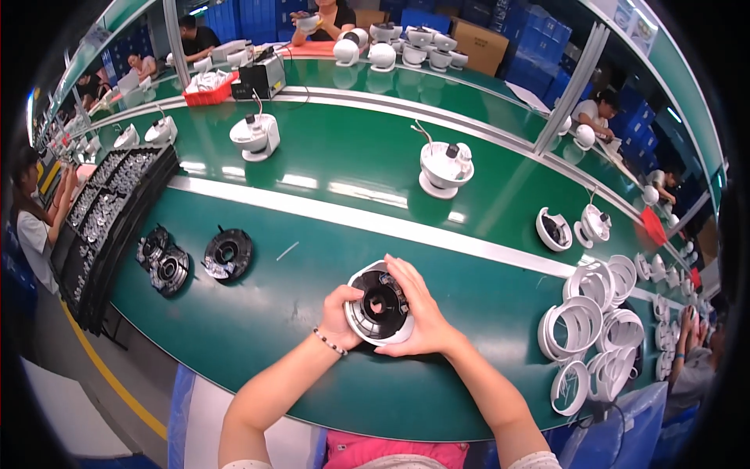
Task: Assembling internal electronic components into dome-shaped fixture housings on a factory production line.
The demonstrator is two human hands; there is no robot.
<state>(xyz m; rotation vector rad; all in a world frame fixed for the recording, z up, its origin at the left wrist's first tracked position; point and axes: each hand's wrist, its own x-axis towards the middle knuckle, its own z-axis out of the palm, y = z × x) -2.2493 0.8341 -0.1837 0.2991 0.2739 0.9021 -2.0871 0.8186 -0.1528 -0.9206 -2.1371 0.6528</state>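
Between both hands, just above the green table, is a round white housing [398,336] with a black ring-shaped insert [380,306] seated in it, its middle hole facing up. My left hand [341,315] grips the left side, thumb over the rim. My right hand [420,309] wraps the right side, fingers stretched along the edge and thumb underneath. Left of my hands lie a loose black ring-shaped part [228,255] and a pair of similar black parts [168,268]. A thin white strip [287,251] rests between them and the housing.
Stacked white rings [574,324] stand at the right. A black compartment tray [101,211] of small clear parts fills the left edge. Beyond a pale divider, white camera-like units [446,167] with wires sit on a green belt [336,152]. Other people work around the lines.
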